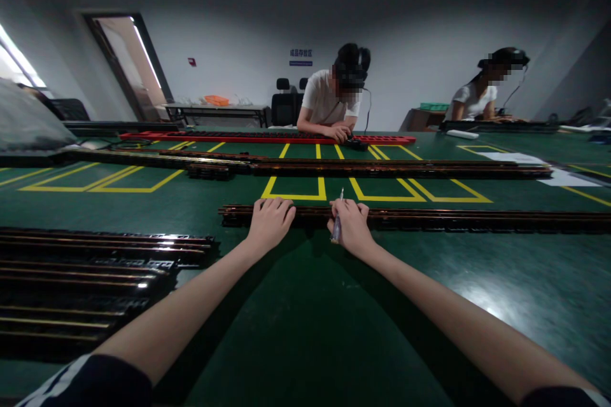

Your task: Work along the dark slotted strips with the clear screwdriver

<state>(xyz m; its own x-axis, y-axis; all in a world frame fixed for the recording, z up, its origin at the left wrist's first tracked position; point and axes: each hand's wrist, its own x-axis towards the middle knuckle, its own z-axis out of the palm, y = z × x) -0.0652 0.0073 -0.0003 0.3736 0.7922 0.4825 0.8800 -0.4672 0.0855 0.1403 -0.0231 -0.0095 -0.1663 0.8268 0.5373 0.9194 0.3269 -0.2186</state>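
Note:
A long dark rail with copper-coloured strips lies crosswise on the green table in front of me. My left hand grips its left part, fingers curled over the top and far side. To the right along the same rail, my right hand is closed around a slim screwdriver with a translucent purplish handle. Its thin metal tip points up and away from me. That hand also rests against the rail. My fingers hide the parts of the rail beneath them.
Several similar rails are laid at the left, close to my left forearm. Further back runs another row of rails, then a red rack. Across the table a co-worker leans over it; another person is at far right, beyond white papers.

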